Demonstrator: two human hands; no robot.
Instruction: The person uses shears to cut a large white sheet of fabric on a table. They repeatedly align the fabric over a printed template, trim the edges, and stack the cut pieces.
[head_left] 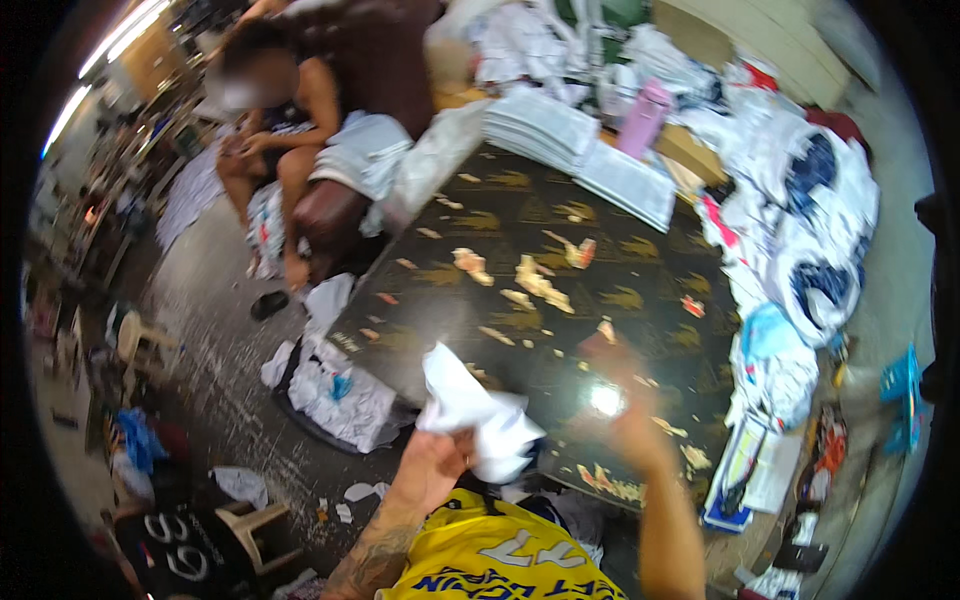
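Note:
My left hand is closed on a crumpled piece of white cloth at the near edge of a dark table. The cloth hangs over that edge, in front of my yellow shirt. To its right, my right hand is smeared by motion over the tabletop, so its fingers cannot be made out. A bright reflection shows beside it. Torn, pale and reddish scraps lie scattered over the table's gold-patterned surface.
Stacked, folded white pieces and a lilac bottle stand at the far edge. White fabric heaps line the right side. A seated person is at the far left. A filled bag lies left of the table, near a stool.

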